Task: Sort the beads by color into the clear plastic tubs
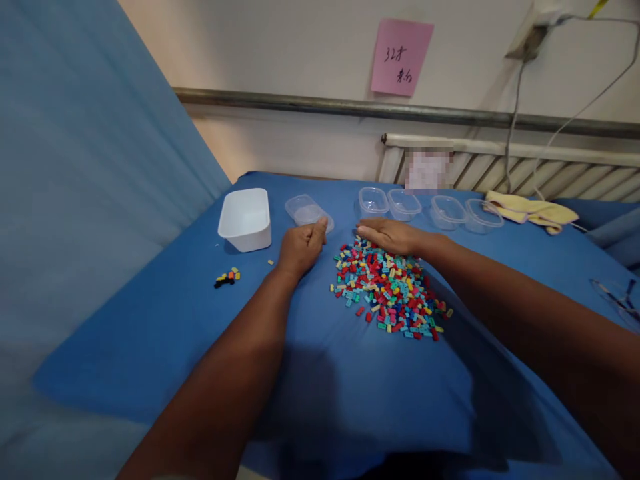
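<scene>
My left hand [303,247] is closed, thumb against curled fingers, at the near edge of some clear plastic lids [303,208]. What it holds, if anything, is hidden. My right hand [387,235] lies flat, palm down, on the far edge of a heap of small colourful toy bricks [387,283]. The bricks are red, light blue, yellow, green and other colours. A few black, yellow and orange bricks [227,278] form a small group left of my left forearm. One yellowish brick [271,262] lies alone near that hand.
A white plastic tub [245,220] stands at the back left. Several clear plastic containers [449,212] line the back right, beside a yellow cloth [533,210]. Glasses [620,300] lie at the right edge. A blue curtain [100,167] hangs left of the blue-covered surface [165,333].
</scene>
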Tool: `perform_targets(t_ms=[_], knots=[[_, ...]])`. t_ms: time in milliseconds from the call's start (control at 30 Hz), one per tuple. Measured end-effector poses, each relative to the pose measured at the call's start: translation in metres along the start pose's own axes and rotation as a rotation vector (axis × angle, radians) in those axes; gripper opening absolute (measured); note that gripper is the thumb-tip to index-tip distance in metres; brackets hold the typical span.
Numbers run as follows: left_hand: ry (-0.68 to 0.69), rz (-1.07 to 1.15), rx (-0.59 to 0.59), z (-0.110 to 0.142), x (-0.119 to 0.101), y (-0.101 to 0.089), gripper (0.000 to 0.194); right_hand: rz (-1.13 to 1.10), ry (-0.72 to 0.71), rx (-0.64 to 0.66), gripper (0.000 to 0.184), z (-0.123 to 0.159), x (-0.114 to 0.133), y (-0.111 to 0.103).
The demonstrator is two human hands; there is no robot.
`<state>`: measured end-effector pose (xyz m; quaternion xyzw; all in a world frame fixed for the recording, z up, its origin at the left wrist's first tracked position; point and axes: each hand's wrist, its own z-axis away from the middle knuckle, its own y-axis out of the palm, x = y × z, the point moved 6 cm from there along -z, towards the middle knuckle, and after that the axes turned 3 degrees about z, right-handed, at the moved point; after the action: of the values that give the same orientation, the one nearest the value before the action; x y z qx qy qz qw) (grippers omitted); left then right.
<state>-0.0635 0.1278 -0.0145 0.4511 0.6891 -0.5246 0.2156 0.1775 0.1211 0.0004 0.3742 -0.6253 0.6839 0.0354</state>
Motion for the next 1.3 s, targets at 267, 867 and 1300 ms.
perform_targets(t_ms=[267,867,1300], knots=[[0.026,-0.003,0.019,-0.001,-0.003,-0.001,0.071,0.053,-0.086,0.145,0.068,0.016,0.025,0.003],[0.035,-0.051,0.054,-0.005,-0.004,0.002,0.068,0.295,0.620,-0.577,0.068,0.189,-0.167,-0.128],[0.242,-0.173,0.071,-0.002,-0.038,0.016,0.062,0.473,0.649,-0.501,0.043,0.238,-0.170,-0.104]])
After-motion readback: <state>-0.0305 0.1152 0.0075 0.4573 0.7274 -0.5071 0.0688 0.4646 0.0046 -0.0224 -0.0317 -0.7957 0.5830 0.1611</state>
